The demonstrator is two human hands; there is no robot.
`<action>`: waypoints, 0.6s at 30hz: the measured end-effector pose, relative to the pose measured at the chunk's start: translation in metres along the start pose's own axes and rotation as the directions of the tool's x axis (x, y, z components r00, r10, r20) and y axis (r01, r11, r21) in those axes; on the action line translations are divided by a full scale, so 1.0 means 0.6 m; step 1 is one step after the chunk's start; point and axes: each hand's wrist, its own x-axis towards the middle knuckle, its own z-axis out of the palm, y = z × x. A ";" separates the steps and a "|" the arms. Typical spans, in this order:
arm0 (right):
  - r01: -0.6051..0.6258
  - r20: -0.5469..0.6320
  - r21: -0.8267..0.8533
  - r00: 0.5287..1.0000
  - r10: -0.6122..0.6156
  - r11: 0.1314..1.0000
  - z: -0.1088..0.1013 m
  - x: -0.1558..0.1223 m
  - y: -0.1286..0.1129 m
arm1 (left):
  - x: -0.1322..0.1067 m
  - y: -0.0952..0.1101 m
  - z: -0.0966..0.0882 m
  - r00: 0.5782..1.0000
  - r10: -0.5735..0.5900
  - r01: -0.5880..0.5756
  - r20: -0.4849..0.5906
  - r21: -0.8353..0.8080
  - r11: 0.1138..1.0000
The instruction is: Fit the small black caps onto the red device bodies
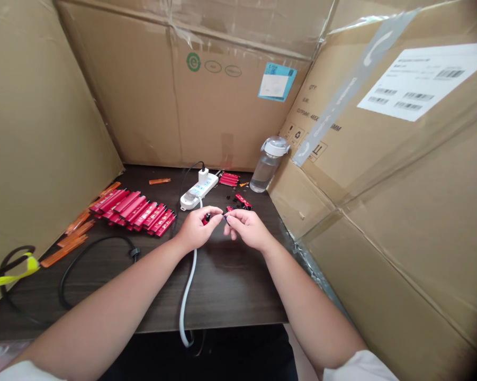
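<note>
My left hand (199, 228) is closed around a red stick with a black end (206, 218); most of the stick is hidden in the palm. Its thumb and forefinger meet my right hand (248, 227) fingertip to fingertip. Between the two pinches shows a small dark piece (225, 216), too small to name. Just behind the right fingers a bit of red (230, 208) peeks out; whether it is held or lies on the table cannot be told. To the left lies a heap of similar red sticks (133, 210) with black ends.
Behind my hands lies a white power strip (188, 200), its pale cable (188, 286) passing under my left wrist. A water bottle (267, 164) stands at the back right. Several orange strips (76, 233), a black cable (65, 272) and small black bits (234, 201) lie about. Cardboard walls (222, 116) surround the table.
</note>
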 end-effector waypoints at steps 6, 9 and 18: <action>-0.057 -0.108 0.242 0.991 0.085 0.969 0.004 0.006 0.001 | 0.005 -0.007 0.003 0.976 -0.208 0.218 0.067 -0.249 0.944; 0.003 -0.217 0.266 0.974 0.057 0.964 0.004 0.009 0.004 | 0.004 -0.006 0.006 0.972 -0.207 0.227 0.108 -0.241 0.944; 0.187 -0.336 0.267 0.938 -0.091 0.945 0.011 0.004 -0.001 | -0.004 -0.009 0.012 0.977 -0.041 0.092 0.211 -0.239 0.967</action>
